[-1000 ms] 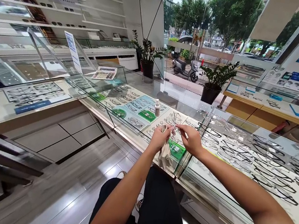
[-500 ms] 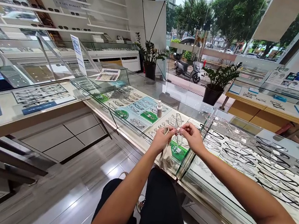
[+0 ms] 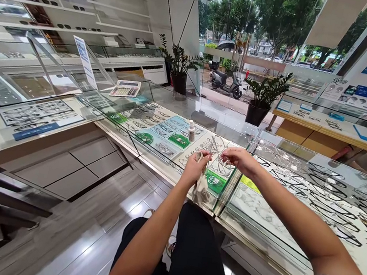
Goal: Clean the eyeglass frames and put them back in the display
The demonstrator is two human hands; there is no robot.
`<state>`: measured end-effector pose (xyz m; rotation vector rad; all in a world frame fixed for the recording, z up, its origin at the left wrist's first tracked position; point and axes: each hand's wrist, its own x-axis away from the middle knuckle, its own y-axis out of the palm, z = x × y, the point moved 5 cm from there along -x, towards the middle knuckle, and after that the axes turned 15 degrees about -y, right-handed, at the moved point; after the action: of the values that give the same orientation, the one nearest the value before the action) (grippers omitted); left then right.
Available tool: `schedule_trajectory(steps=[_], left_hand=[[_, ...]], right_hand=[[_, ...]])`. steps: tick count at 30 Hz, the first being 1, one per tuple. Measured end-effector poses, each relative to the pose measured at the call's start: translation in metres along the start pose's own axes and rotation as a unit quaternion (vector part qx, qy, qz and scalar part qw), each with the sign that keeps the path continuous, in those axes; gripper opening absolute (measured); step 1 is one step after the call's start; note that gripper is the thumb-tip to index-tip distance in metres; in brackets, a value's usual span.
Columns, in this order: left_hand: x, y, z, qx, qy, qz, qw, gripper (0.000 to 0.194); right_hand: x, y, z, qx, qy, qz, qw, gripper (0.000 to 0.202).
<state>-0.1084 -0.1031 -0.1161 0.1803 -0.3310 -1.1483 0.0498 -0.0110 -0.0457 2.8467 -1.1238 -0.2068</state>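
Observation:
My left hand [image 3: 196, 168] is closed on a beige cloth [image 3: 201, 190] that hangs below its fingers. A thin, shiny edge, perhaps part of a pair of eyeglasses, stands up at its fingertips. A short gap to the right, my right hand [image 3: 240, 160] has thumb and fingers pinched together. Whatever they pinch is small and clear, and blends with the frames behind. Both hands are above the glass display counter [image 3: 158, 152]. Beyond the left hand, a small white bottle [image 3: 191, 132] stands upright on the glass.
Rows of eyeglasses [image 3: 315, 186] lie inside the case to the right. On the counter's far left part rests a calculator [image 3: 125, 89], near a leaning sign [image 3: 86, 61]. A potted plant [image 3: 263, 94] and a scooter [image 3: 226, 81] show farther off.
My hands have moved apart, the right one drawing away to the right. The cloth stays in my left hand. The whole view has shifted slightly.

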Motion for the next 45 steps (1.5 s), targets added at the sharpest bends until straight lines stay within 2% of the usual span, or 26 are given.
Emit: schedule_trajectory(steps=[9, 16, 19, 22, 24, 26, 28, 32, 37, 40, 43, 45], left_hand=[[0.003, -0.005, 0.002, -0.031, 0.064, 0.070, 0.995, 0.049], [0.005, -0.010, 0.001, -0.033, 0.084, 0.125, 0.988, 0.043], [0.008, -0.010, 0.004, -0.041, 0.092, 0.131, 0.986, 0.039], [0.016, -0.005, 0.009, -0.064, 0.123, 0.115, 0.984, 0.035], [0.022, 0.003, 0.011, -0.121, 0.171, 0.091, 0.973, 0.044], [0.027, 0.012, 0.012, -0.208, 0.221, 0.058, 0.951, 0.058], [0.030, 0.020, 0.009, -0.284, 0.247, 0.025, 0.926, 0.063], [0.030, 0.027, 0.004, -0.348, 0.257, 0.000, 0.902, 0.050], [0.032, 0.027, 0.008, -0.351, 0.265, 0.036, 0.897, 0.036], [0.034, 0.029, 0.008, -0.353, 0.260, 0.030, 0.898, 0.036], [0.037, 0.027, 0.006, -0.343, 0.253, 0.033, 0.904, 0.044], [0.035, 0.023, 0.006, -0.305, 0.225, 0.042, 0.924, 0.061]], right_hand=[[0.009, -0.029, -0.051, 0.103, 0.003, -0.118, 0.988, 0.026], [0.021, -0.040, -0.075, 0.088, -0.002, -0.095, 0.992, 0.030], [0.024, -0.040, -0.083, 0.075, -0.020, -0.076, 0.994, 0.031], [0.023, -0.032, -0.079, 0.040, -0.035, -0.080, 0.995, 0.031], [0.021, -0.024, -0.070, 0.006, -0.033, -0.087, 0.996, 0.032], [0.018, -0.015, -0.057, -0.023, -0.017, -0.086, 0.996, 0.036], [0.015, -0.006, -0.044, -0.043, 0.003, -0.084, 0.996, 0.041], [0.013, 0.005, -0.034, -0.061, -0.003, -0.080, 0.995, 0.049], [0.011, 0.001, -0.043, -0.059, -0.070, -0.042, 0.995, 0.046], [0.009, -0.004, -0.048, -0.042, -0.100, -0.010, 0.994, 0.040], [0.008, -0.009, -0.051, -0.037, -0.106, 0.015, 0.994, 0.034], [0.008, -0.014, -0.056, -0.046, -0.110, 0.029, 0.992, 0.031]])
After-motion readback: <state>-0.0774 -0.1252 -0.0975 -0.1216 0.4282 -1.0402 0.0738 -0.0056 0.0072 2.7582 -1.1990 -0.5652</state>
